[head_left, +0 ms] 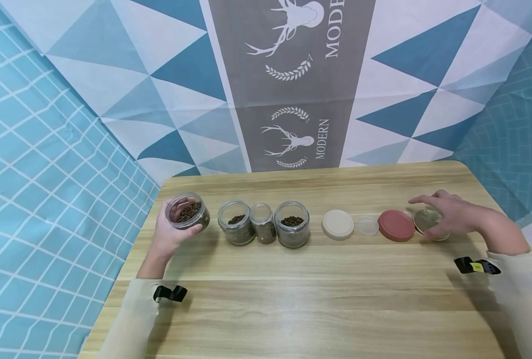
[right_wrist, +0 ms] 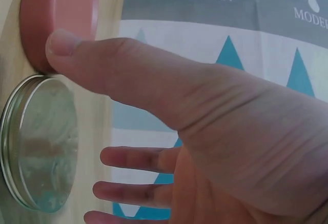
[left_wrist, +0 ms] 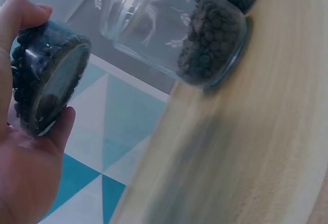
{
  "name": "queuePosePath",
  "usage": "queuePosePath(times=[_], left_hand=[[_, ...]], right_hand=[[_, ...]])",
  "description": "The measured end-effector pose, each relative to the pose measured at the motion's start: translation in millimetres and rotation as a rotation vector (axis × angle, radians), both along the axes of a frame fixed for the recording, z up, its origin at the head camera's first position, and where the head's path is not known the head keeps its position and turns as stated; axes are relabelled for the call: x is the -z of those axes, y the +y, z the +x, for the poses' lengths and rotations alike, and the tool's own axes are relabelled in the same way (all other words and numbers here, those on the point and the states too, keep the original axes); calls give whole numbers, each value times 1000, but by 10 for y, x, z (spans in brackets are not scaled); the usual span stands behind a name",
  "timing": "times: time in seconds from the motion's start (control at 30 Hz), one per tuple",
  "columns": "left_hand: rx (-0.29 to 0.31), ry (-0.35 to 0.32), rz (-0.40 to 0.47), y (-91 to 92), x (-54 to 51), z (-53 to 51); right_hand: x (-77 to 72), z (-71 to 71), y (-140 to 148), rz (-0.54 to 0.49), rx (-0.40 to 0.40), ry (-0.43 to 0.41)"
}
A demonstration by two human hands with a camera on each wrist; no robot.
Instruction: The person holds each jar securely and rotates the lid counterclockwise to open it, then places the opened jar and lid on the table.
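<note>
My left hand [head_left: 169,237] grips an open glass jar [head_left: 189,214] of dark brown pellets, raised off the table and tilted. In the left wrist view, the thumb and fingers wrap the side of this jar [left_wrist: 56,75], whose base faces the camera. At the right, my right hand [head_left: 461,214] hovers over a gold-rimmed lid [head_left: 426,221], fingers extended and thumb apart from them. The right wrist view shows the lid [right_wrist: 48,144] lying flat on the table, with a gap between it and the fingers. Beside it lies a red lid [head_left: 396,225].
Three open jars stand in a row: a wide one [head_left: 236,229], a narrow one [head_left: 264,227] and another wide one [head_left: 292,232], each holding dark pellets. Farther right lie a cream lid [head_left: 338,224] and a small translucent lid [head_left: 367,226]. Patterned cloth [head_left: 288,89] hangs behind the table [head_left: 284,299].
</note>
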State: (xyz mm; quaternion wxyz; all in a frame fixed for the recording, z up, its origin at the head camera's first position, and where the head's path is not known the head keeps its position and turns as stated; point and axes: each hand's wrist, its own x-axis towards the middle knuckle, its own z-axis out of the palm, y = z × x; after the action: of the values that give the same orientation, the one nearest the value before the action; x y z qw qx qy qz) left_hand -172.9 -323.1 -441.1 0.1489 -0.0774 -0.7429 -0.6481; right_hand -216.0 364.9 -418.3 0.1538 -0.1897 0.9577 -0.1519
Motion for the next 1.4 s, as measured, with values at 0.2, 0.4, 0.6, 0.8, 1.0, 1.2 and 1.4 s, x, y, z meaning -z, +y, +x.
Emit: queuePosePath(times=[0.2,0.4,0.6,0.8,1.0,1.2,1.4], left_hand=[[59,-45,-82,-18,75,-25],[112,-83,-128,-75,137,-42],[128,-173,-231,-140,197,-89],[198,-145,-206,-151,307,-146],[214,-133,-219,-192,377,-187],[217,-170,-264,-220,453,-212],[223,-195,-261,-218,494,-226]], right_hand=[[-76,61,-48,-28,-29,21],[-180,145,-125,-45,-46,23],[-236,177,-198,-32,-55,11],[-236,178,-237,-32,-60,18],[-239,184,-238,-34,-60,19],[-242,197,-250,-37,-58,14],[-258,213,-272,-41,-50,1]])
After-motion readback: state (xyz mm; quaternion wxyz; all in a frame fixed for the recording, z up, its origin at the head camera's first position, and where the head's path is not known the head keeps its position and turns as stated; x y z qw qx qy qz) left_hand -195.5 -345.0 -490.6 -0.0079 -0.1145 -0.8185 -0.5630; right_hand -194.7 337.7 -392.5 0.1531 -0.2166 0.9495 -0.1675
